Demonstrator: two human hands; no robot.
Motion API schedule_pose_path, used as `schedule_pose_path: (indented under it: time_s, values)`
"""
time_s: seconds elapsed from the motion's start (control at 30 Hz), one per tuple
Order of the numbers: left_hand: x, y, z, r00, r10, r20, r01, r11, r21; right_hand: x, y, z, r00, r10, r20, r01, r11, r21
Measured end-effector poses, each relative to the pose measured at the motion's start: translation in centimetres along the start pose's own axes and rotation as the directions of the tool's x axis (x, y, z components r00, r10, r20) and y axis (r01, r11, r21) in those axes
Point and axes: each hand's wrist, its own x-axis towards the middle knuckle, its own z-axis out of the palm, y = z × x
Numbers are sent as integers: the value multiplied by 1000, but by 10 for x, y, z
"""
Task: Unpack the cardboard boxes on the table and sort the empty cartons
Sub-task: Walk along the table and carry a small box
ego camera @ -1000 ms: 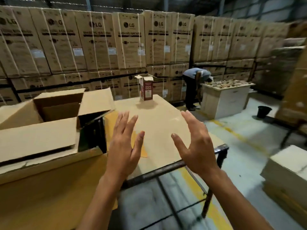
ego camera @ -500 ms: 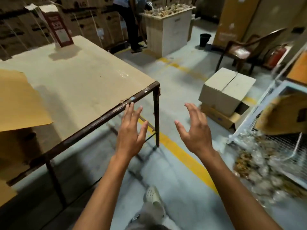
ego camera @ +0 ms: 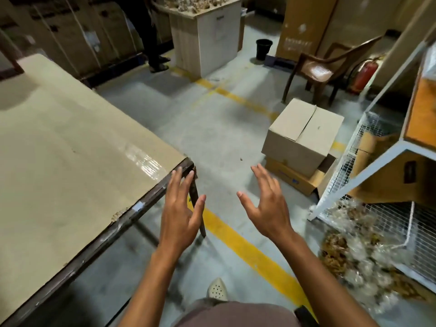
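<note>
Right, worktop (ego camera: pixel 70 161): we take its near right corner as our landmark; a pale board top on a dark metal frame, with a glossy strip of tape close to that corner
left hand (ego camera: pixel 179 215): we hold it in the air just in front of the corner, palm turned inward, holding nothing
left fingers (ego camera: pixel 175 182): straight and slightly spread; their tips overlap the corner's frame in our view, and we cannot tell whether they touch it
right hand (ego camera: pixel 266 208): raised to the right of the corner, over the floor, palm facing the left hand and apart from it
right fingers (ego camera: pixel 262 175): straight, loosely spread, thumb out, gripping nothing
cardboard box (ego camera: pixel 304 135): closed, flaps down, on the floor well to the right of the corner, resting on a flatter carton
flatter carton (ego camera: pixel 292 180): under the box, its near edge jutting out towards the corner's side
wire cage (ego camera: pixel 349 161): white mesh, farther right of the corner than the box, brown cartons inside
clear bags (ego camera: pixel 354 251): piled at the cage's foot, right of the corner and nearer to us
yellow line (ego camera: pixel 247 246): painted on the floor, passing just beside the corner's leg
chair (ego camera: pixel 316 72): brown, well beyond the corner, to its right
bucket (ego camera: pixel 263 48): black, far beyond the corner
shoe (ego camera: pixel 217 289): pale, on the floor nearer to us than the corner
</note>
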Motion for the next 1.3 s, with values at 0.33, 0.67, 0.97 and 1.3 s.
schedule_pose_path:
  time_s: [0.33,0.67,0.97,1.3]
  values:
    - [188,-45,46,994,-49,-101,57,996,73,193,35,43,997,-60,56,55,995,79]
    - [350,-100,108,944,-205,-257,256,949,184,431,86,82,933,-307,189,286,949,130]
    - [445,-140,105,844,-263,-467,412,877,249,585,61,140,777,-560,286,511,827,234]
    - [530,-264,38,656,-294,-695,582,784,216,715,-46,287,663,-690,290,540,709,453]
